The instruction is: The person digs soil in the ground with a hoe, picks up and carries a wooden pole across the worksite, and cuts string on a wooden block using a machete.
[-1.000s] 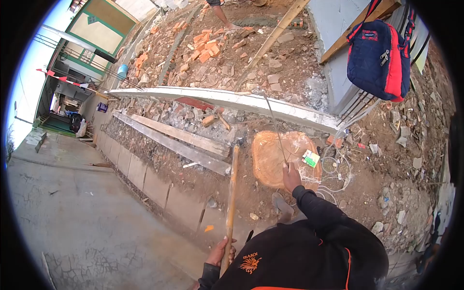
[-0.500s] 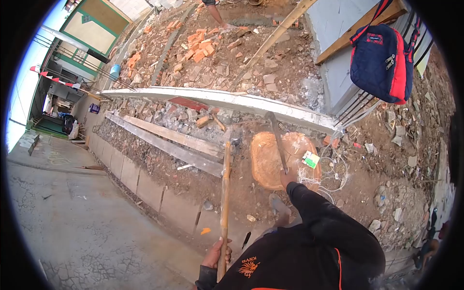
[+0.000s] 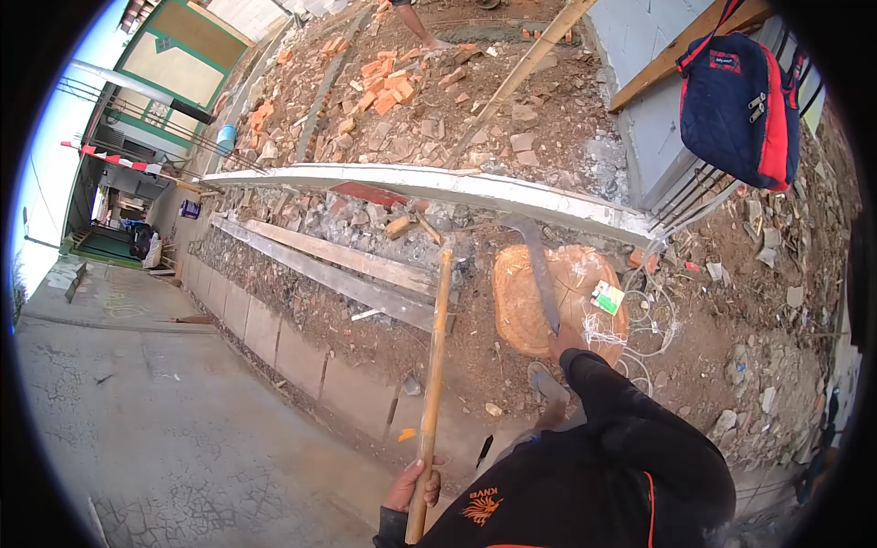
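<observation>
My left hand (image 3: 416, 484) is wrapped around the lower part of a long wooden pole (image 3: 436, 365). The pole slants up and away, its far end beside the rubble. In my right hand (image 3: 568, 342) is a machete (image 3: 542, 279) with a dark blade and a hooked tip pointing away from me. The blade passes over a round tree stump (image 3: 516, 306); I cannot tell whether it touches the wood. On the stump's right side lie a green and white packet (image 3: 607, 297) and tangled white string (image 3: 605, 333).
Two planks (image 3: 338, 283) lie on rubble at left. A low concrete beam (image 3: 411, 178) crosses ahead. Bricks (image 3: 388, 87) are piled beyond it, near another person's leg (image 3: 416, 26). A blue and red bag (image 3: 731, 110) hangs at upper right. Pale tubing (image 3: 658, 342) coils beside the stump.
The camera view has shifted slightly, moving the scene rightward. The machete's blade leans a little more to the left. Both hands keep their holds.
</observation>
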The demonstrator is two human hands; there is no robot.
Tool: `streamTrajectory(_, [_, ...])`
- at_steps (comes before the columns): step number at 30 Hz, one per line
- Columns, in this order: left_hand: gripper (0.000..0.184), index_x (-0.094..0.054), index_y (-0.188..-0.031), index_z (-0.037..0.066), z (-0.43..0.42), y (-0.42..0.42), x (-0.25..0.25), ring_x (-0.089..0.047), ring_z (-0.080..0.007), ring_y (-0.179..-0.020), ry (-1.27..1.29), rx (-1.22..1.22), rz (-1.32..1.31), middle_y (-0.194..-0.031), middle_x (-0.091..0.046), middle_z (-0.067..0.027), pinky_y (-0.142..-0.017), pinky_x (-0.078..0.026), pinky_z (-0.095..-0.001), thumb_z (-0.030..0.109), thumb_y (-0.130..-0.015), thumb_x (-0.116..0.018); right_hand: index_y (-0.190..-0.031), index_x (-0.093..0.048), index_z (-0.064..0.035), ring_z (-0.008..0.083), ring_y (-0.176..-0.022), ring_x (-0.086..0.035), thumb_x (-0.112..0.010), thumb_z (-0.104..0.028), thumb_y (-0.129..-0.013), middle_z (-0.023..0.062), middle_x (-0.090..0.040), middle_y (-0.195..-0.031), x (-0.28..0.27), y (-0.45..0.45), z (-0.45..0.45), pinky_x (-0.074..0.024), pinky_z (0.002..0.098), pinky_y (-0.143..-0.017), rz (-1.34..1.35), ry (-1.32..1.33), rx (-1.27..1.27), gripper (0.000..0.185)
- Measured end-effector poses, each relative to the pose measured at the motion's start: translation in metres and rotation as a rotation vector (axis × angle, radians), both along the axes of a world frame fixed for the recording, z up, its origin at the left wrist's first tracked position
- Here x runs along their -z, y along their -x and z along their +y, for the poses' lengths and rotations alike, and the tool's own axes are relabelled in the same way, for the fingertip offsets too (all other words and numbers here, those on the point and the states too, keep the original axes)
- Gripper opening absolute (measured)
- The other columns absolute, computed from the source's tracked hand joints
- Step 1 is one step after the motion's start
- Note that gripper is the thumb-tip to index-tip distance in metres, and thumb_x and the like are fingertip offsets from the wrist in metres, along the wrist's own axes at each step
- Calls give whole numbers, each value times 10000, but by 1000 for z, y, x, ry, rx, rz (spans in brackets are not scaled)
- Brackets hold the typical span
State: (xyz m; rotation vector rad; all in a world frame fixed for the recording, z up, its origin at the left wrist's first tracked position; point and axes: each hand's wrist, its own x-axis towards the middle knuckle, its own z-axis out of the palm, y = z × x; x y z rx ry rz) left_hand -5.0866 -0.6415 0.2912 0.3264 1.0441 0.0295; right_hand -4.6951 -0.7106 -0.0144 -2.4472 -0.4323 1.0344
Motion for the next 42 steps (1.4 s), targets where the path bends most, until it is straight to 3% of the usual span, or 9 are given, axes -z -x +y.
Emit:
streamTrajectory(11, [436, -479, -1256, -16, -32, 17, 20, -517, -170, -517, -127, 181, -186, -704, -541, -83, -490, -473, -293, 288, -953, -556, -1183, -537, 3, 420, -1065, -612, -565, -391, -896, 277, -625, -1118, -35, -34, -30, -481, 500, -908, 71, -60, -142, 488])
streamTrajectory(13, [479, -532, -1242, 18, -50, -1, 2, -607, -228, -948, -396, 201, 202, -1058, -631, -111, -772, -544, -427, 406, -963, -564, -1195, -546, -12, 422, -1064, -611, -564, -396, -887, 270, -634, -1114, -32, -37, -51, -477, 499, -912, 37, -114, -119, 492])
streamTrajectory(21, [447, -508, -1250, 8, -96, -107, -10, -592, -216, -815, -420, 575, 329, -954, -621, -113, -690, -532, -383, 343, -958, -552, -994, -665, 12, 426, -990, -642, -590, -370, -834, 273, -671, -1006, 15, -92, -217, -499, 488, -862, 117, -92, 147, 421])
streamTrajectory(24, [437, -498, -1254, 4, -119, -156, -14, -587, -211, -765, -454, 694, 326, -915, -617, -114, -659, -528, -366, 319, -956, -548, -1004, -682, 35, 435, -1014, -641, -580, -361, -822, 292, -668, -1022, -69, -127, -322, -502, 479, -876, 77, -47, 25, 447])
streamTrajectory(27, [427, -489, -1257, 0, -150, -209, -13, -581, -206, -715, -474, 804, 311, -876, -613, -115, -629, -523, -349, 296, -954, -543, -1021, -682, 51, 437, -1027, -636, -571, -346, -824, 309, -663, -1024, 30, -140, -413, -500, 475, -890, 94, 85, 560, 456])
streamTrajectory(32, [412, -473, -1262, -6, -207, -312, 4, -572, -198, -632, -453, 944, 275, -811, -607, -116, -577, -516, -321, 257, -951, -536, -941, -696, 50, 405, -933, -678, -598, -330, -824, 295, -683, -923, 102, -166, -557, -523, 464, -839, -53, 107, 738, 409])
streamTrajectory(38, [410, -445, -1301, -3, -269, -434, 27, -581, -207, -589, -413, 1014, 147, -805, -614, -139, -551, -521, -321, 205, -956, -516, -1039, -647, 47, 339, -714, -700, -568, -277, -866, 215, -691, -793, 77, -143, -726, -557, 416, -655, 119, 124, 1046, 375])
streamTrajectory(40, [420, -428, -1335, 5, -292, -467, 42, -596, -222, -613, -381, 1004, 74, -851, -625, -160, -565, -532, -342, 186, -963, -502, -1075, -641, 6, 359, -786, -698, -622, -291, -846, 211, -699, -848, 200, -105, -802, -557, 435, -714, -8, 258, 1096, 375])
streamTrajectory(42, [457, -403, -1391, 43, -312, -495, 46, -626, -251, -690, -375, 912, -151, -1011, -635, -216, -612, -553, -360, 151, -953, -470, -1121, -622, -20, 360, -894, -677, -687, -365, -793, 208, -689, -950, 119, -91, -837, -546, 446, -769, 61, 420, 729, 480])
